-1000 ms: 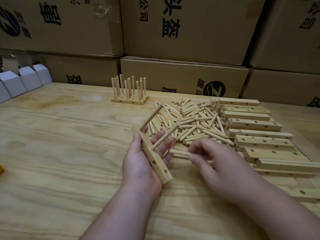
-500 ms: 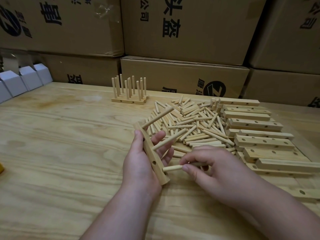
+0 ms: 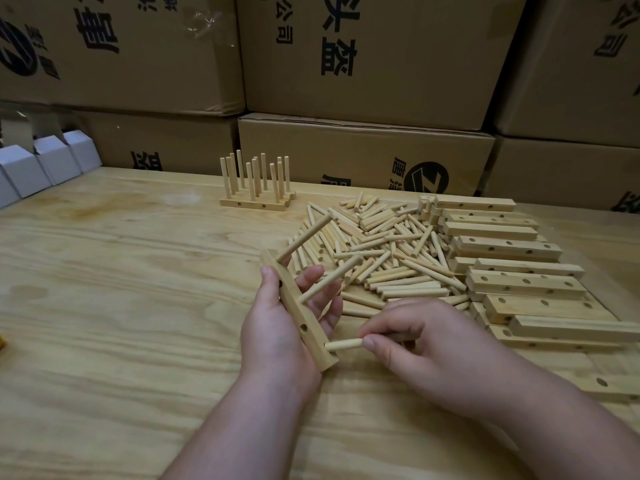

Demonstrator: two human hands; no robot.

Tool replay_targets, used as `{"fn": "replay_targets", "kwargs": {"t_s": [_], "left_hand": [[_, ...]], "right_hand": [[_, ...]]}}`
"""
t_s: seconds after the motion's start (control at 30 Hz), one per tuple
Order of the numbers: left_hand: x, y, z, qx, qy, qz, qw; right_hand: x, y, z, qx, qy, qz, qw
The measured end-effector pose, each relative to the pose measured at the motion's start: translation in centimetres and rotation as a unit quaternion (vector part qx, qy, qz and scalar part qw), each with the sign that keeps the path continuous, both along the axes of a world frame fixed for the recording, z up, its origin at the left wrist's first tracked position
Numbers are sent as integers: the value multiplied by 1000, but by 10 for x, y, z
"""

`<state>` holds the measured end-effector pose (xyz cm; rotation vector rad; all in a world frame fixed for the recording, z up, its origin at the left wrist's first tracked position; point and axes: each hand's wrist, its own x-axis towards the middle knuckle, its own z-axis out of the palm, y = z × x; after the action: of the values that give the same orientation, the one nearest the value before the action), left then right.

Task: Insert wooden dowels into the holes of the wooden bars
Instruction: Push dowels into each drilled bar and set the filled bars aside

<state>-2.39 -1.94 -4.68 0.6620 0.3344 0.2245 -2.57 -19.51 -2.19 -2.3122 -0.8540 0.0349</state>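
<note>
The left hand (image 3: 277, 327) wraps its grip round a tilted wooden bar (image 3: 300, 315); the right hand (image 3: 412, 344) pinches a dowel (image 3: 343, 344) whose tip meets the bar's lowest hole.

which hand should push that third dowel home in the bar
Right. The right hand already pinches the dowel with its tip at the bar's end hole; the left hand grips the bar and should probably just steady it.

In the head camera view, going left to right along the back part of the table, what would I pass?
White boxes → finished bars with upright dowels → pile of loose dowels → stacked empty bars.
</note>
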Motion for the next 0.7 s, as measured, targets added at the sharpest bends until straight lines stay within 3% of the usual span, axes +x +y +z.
{"fn": "replay_targets", "kwargs": {"t_s": [0.43, 0.6, 0.7], "left_hand": [[-7, -8, -5, 97, -24, -43, 994], [-6, -7, -2, 101, -29, -14, 994], [-3, -4, 2, 54, -27, 7, 998]], "right_hand": [[-14, 17, 4, -93, -82, 8, 992], [-16, 15, 10, -11, -14, -30, 999], [-13, 12, 15, 92, 47, -95, 990]]}}
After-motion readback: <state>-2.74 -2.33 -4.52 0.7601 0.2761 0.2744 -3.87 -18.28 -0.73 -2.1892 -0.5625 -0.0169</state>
